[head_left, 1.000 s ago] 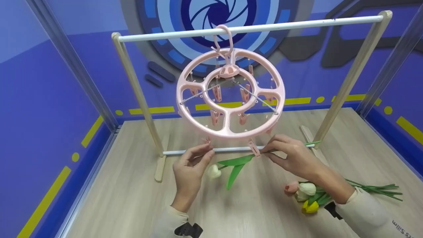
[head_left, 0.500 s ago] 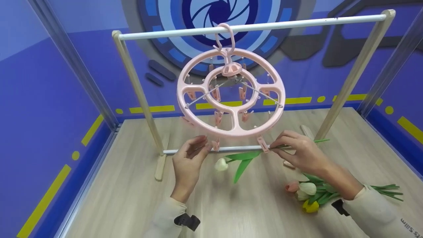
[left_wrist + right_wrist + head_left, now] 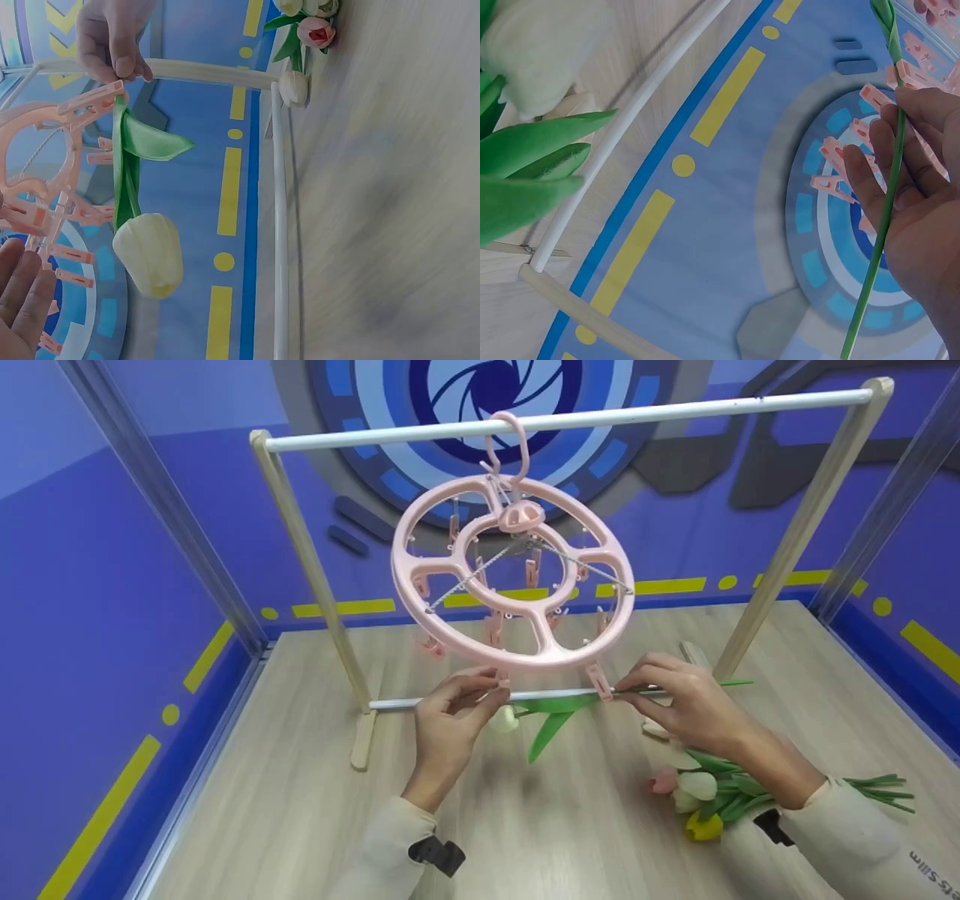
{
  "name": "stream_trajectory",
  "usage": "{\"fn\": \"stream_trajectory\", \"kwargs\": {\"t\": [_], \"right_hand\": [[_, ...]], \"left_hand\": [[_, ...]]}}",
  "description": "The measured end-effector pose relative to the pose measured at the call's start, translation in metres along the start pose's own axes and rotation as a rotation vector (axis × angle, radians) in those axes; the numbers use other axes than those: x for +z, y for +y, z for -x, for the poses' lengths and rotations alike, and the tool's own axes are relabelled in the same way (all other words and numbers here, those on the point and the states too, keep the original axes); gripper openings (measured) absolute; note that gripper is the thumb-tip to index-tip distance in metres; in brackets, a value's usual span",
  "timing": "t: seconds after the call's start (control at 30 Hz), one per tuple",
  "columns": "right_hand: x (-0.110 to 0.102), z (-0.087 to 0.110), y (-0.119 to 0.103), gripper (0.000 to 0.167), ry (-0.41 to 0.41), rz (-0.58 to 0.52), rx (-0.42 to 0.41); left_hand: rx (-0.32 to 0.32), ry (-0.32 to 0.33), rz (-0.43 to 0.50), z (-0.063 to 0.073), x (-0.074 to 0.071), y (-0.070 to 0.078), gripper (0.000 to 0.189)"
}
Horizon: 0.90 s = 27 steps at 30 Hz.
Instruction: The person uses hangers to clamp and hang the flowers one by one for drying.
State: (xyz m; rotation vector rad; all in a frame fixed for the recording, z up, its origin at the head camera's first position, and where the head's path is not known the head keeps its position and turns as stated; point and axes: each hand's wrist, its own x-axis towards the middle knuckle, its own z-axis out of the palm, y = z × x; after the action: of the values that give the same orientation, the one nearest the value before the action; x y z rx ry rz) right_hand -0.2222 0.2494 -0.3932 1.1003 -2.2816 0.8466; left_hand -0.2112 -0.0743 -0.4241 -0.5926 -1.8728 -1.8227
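Observation:
A white tulip point(image 3: 150, 255) with green leaves point(image 3: 551, 735) lies sideways below a round pink clip hanger point(image 3: 480, 656). My right hand point(image 3: 686, 701) pinches its green stem point(image 3: 885, 214) close to a pink clothespin point(image 3: 598, 681); stem and clothespin meet there, though how firmly the jaws grip cannot be seen. At a second pink clothespin point(image 3: 26, 214), my left hand point(image 3: 457, 716) has its thumb and index finger on the end. In the left wrist view the other fingers of the left hand stretch out, and the thumb is mostly out of frame.
The hanger hooks over the white top rod point(image 3: 675, 411) of a wood-legged rack, whose lower rod point(image 3: 397, 704) runs behind the hands. Several more tulips point(image 3: 694, 786) lie on the table point(image 3: 570, 840) by my right forearm. Blue walls point(image 3: 180, 525) enclose the back and sides.
My left hand moves right and closes on the second clothespin. The hanger turns and tilts. My right hand, still on the stem, shifts right at first, then stays nearly in place.

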Motion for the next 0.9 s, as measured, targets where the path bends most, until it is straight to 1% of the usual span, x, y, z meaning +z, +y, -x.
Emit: {"fn": "stream_trajectory", "kwargs": {"t": [0.1,0.23,0.33,0.43,0.5,0.6,0.7,0.8,0.9], "right_hand": [[0.000,0.000,0.000,0.034,-0.008,-0.001,0.009],[0.000,-0.001,0.001,0.036,0.004,0.000,-0.014],[-0.001,-0.001,0.001,0.038,0.013,0.007,-0.016],[-0.004,0.000,0.000,0.037,0.016,0.018,0.008],[-0.006,0.001,-0.001,0.037,0.024,0.025,0.023],[-0.009,0.001,-0.001,0.038,0.045,0.029,0.011],[-0.011,0.001,-0.001,0.039,0.077,0.046,-0.025],[-0.011,0.002,-0.002,0.041,0.111,0.061,-0.044],[-0.011,0.004,-0.003,0.040,0.140,0.039,-0.048]], "left_hand": [[-0.010,-0.003,0.023,-0.001,0.002,0.001,0.014],[-0.030,0.012,0.032,0.000,0.001,0.001,0.016],[-0.054,0.003,0.046,0.002,0.001,0.002,0.023],[-0.080,-0.021,0.078,0.003,0.000,0.003,0.035],[-0.085,-0.035,0.079,0.003,0.000,0.003,0.041],[-0.068,-0.041,0.045,0.004,0.000,0.003,0.043],[-0.045,-0.046,0.005,0.004,0.000,0.003,0.037],[-0.032,-0.059,-0.004,0.005,0.000,0.003,0.035],[-0.024,-0.073,-0.009,0.005,0.000,0.003,0.034]]}}
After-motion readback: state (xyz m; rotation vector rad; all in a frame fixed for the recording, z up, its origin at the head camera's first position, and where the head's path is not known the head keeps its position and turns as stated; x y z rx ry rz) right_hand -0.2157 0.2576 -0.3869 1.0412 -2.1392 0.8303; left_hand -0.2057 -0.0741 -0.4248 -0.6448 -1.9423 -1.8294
